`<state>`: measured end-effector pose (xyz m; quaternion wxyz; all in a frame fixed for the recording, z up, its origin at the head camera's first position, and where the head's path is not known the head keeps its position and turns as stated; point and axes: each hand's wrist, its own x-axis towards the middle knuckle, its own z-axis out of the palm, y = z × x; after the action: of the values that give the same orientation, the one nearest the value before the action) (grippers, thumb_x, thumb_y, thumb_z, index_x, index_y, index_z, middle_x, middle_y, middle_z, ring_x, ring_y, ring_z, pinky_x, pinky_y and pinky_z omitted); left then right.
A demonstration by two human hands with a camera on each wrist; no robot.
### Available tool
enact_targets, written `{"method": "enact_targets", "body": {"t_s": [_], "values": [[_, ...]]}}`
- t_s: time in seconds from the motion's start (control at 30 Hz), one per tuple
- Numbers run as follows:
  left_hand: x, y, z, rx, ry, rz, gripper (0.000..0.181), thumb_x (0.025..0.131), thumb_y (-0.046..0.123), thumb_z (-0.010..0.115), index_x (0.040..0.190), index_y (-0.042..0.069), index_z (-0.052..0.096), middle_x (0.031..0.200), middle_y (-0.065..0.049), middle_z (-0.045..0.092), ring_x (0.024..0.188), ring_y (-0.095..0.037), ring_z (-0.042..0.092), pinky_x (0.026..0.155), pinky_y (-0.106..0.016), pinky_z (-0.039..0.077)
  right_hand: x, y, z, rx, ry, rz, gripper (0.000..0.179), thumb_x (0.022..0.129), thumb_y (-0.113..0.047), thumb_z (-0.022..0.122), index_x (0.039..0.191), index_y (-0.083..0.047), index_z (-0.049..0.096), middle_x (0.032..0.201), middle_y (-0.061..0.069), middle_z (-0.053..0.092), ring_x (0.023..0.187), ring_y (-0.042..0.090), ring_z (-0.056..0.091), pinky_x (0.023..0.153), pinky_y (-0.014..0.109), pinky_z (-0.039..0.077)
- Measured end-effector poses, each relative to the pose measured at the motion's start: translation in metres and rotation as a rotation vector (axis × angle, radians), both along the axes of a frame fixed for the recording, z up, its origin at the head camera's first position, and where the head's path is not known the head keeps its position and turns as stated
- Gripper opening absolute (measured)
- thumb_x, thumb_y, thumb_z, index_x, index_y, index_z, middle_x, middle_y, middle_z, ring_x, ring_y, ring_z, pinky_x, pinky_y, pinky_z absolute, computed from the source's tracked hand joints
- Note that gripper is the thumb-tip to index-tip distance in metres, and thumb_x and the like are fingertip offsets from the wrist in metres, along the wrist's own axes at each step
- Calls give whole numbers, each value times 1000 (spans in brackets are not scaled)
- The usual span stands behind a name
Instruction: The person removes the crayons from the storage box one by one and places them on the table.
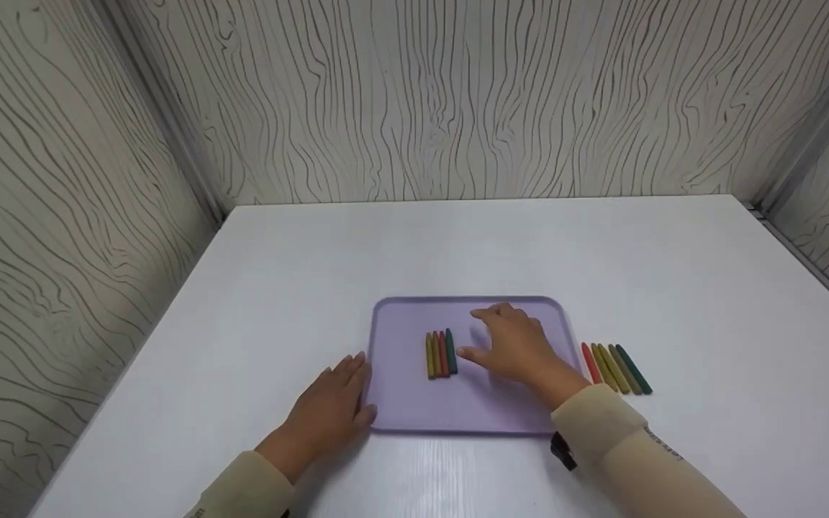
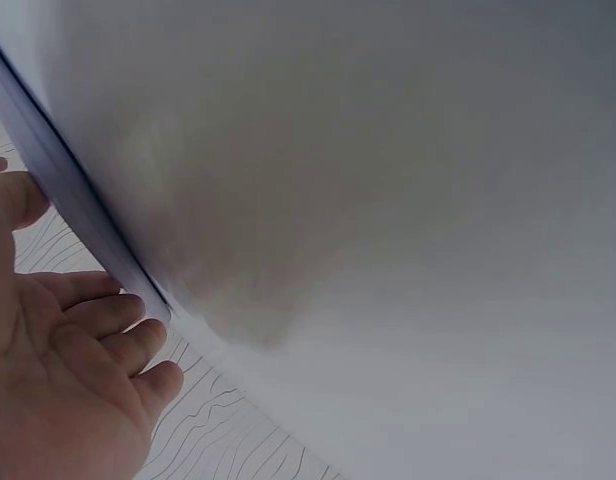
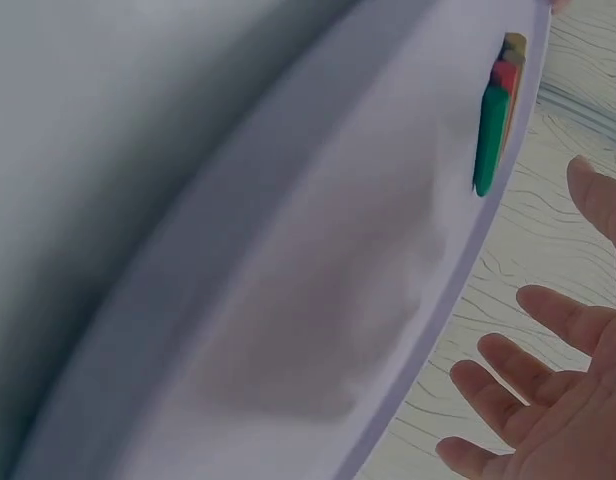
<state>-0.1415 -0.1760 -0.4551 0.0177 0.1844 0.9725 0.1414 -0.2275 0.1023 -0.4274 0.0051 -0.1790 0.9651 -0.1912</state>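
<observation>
In the head view, a purple tray (image 1: 414, 414) lies on the white table (image 1: 299, 266), a little below the middle of the frame. On the left half of the tray four crayons (image 1: 442, 355) lie side by side, with their tips toward the top of the frame. Their colours, from the left, are yellow, orange-brown, red and dark green.

The right hand (image 1: 514, 344) is above the tray, near the dark green crayon, on its right side. Its thumb and fingers are apart, with a gap between them; the right wrist view shows these fingers spread, at the lower right of the frame.

The left hand (image 1: 332, 403) is at the left edge of the tray. Its fingers are almost straight and close together, and the thumb is at the lower left corner of the tray.

Five more crayons (image 1: 623, 369) lie in a slanted row on the table, just beside the right edge of the tray: one red, three yellowish and one dark green. Both arms wear beige sleeves (image 1: 605, 424). Walls (image 1: 414, 101) with a wavy line pattern stand at the top and the sides of the frame.
</observation>
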Motion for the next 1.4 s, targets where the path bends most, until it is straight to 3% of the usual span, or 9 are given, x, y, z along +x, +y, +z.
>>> {"method": "enact_targets", "body": {"t_s": [0.5,0.8,1.13,1.4], "values": [[-2,2,1,-7,2,-10,62,94,30,56,142,-6,37,149,-17,35,137,-34,29,111,-50,26,-1,-14,-14,22,-16,8,65,82,-47,71,131,-6,57,128,17,53,118,35,49,99,51,38],[-1,2,1,-7,-6,-5,63,95,30,54,143,-6,36,150,-17,33,138,-34,28,111,-50,24,-3,-18,-19,16,-45,-11,58,83,-45,71,126,-7,61,117,15,56,108,33,51,89,48,41],[0,1,4,-2,-17,-4,62,95,29,54,143,-6,36,149,-18,33,138,-34,28,111,-50,24,-5,-21,-18,-40,-97,2,49,82,-32,74,122,-5,64,109,11,55,100,28,50,86,45,43],[0,0,2,-9,-15,6,62,94,29,54,142,-6,36,149,-18,34,138,-34,28,111,-50,25,-5,-24,-16,-110,-169,13,50,73,-17,74,120,-2,63,100,7,53,87,21,50,83,40,48]]}}
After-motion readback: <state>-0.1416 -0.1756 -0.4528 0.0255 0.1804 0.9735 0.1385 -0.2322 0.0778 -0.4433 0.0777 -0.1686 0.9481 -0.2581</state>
